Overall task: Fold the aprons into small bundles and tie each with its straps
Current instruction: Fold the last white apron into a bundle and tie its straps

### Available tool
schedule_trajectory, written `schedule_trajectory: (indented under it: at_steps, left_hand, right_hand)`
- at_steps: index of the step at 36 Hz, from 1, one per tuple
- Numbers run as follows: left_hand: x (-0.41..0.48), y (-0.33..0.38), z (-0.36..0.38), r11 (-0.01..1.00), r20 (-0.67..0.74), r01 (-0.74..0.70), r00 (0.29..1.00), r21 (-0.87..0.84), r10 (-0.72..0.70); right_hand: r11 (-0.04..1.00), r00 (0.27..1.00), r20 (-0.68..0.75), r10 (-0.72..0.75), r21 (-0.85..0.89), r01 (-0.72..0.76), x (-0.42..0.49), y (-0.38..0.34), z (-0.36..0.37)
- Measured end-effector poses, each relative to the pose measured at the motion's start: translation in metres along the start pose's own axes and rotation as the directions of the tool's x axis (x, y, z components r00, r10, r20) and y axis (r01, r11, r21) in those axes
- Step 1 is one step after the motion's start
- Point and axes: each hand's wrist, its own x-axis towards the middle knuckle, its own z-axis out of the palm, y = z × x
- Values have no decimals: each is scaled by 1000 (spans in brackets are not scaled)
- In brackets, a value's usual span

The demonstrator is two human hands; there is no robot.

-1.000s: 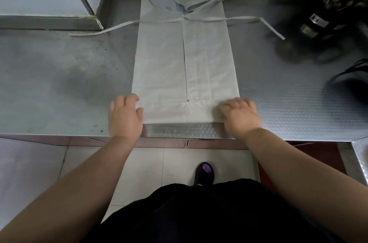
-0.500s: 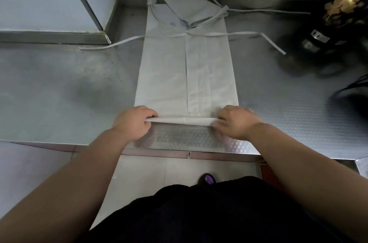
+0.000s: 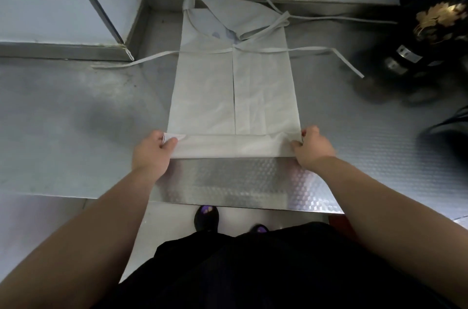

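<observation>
Steel counter [image 3: 76, 111]: apron [image 3: 263, 96] centre, black clutter [image 3: 435, 38] right.

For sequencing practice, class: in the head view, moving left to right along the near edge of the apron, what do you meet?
left hand → apron fold → right hand

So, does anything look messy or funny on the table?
Nothing is spilled or torn. The apron lies straight, but its bib is folded over crookedly at the far end, and its left strap and right strap sprawl loose across the table.
</observation>
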Motion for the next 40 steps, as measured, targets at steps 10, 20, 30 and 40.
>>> schedule_trajectory:
  at_steps: [10,20,30,40]
  left_hand:
    - [11,-3,5,980,-12,-111,993,163,115]
    - [29,-16,-8,752,238,-648,755,120,611]
    - [43,-6,-21,911,318,-389,853,-139,413]
    - [67,7,-16,953,216,-79,965,-292,146]
  right_hand:
    - [915,985,-134,-106,-402,44,-6,-12,9]
    - [798,936,184,-298,-490,351,-1,7,0]
    - [992,990,63,-125,3,125,11,-16,-16]
    - [998,999,-34,-10,57,12,34,-16,-15]
